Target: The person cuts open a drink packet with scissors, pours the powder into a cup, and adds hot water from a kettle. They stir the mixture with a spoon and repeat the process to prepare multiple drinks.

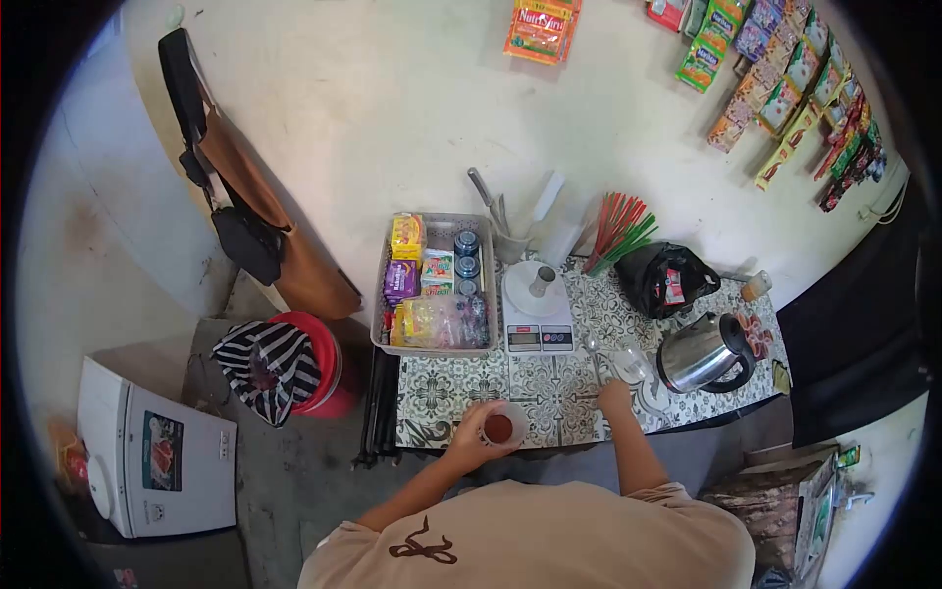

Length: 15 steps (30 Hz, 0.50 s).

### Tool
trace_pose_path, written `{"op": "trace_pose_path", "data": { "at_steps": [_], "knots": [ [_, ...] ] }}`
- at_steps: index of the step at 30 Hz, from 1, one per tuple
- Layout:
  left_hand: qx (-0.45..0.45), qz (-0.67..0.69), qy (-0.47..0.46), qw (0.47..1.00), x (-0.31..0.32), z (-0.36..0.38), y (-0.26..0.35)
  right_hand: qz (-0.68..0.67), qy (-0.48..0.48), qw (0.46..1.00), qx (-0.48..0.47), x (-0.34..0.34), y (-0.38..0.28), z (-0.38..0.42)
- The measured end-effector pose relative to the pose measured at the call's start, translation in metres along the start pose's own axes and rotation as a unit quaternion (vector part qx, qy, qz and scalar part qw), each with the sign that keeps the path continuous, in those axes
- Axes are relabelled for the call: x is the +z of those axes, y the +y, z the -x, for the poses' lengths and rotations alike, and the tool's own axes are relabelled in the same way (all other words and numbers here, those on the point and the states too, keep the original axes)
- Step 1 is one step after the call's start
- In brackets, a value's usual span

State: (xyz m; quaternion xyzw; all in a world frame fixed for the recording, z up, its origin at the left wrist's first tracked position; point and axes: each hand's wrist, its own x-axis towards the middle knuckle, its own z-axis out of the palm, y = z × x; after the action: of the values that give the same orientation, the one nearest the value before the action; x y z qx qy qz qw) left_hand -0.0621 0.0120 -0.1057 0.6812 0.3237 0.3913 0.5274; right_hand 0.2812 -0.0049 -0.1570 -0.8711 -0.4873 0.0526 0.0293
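Observation:
My left hand grips a small clear cup with a reddish-brown drink or powder in it, held just above the near edge of the patterned tiled table. My right hand rests on the tabletop further right, fingers curled, close to a clear plastic item lying in front of the steel electric kettle. Whether the right hand holds anything is not clear.
A white kitchen scale with a small metal cup on it stands mid-table. A grey basket of sachets and cans sits at left, a black bag and coloured straws behind. A red bucket stands left of the table.

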Motion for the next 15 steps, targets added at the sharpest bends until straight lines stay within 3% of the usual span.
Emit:
{"op": "trace_pose_path", "data": {
  "at_steps": [2,9,15],
  "knots": [
    [0.007,-0.004,0.007,1.0,0.005,0.002,0.004,0.036,-0.025,0.997,-0.062,-0.007,-0.003,0.001],
    [0.001,-0.007,0.031,0.999,0.024,0.015,0.036,-0.086,0.001,0.995,-0.04,-0.002,0.001,0.001],
    [-0.038,0.049,0.049,0.997,0.05,0.027,0.047,-0.068,0.0,0.995,-0.072,-0.006,0.001,0.001]
  ]
}}
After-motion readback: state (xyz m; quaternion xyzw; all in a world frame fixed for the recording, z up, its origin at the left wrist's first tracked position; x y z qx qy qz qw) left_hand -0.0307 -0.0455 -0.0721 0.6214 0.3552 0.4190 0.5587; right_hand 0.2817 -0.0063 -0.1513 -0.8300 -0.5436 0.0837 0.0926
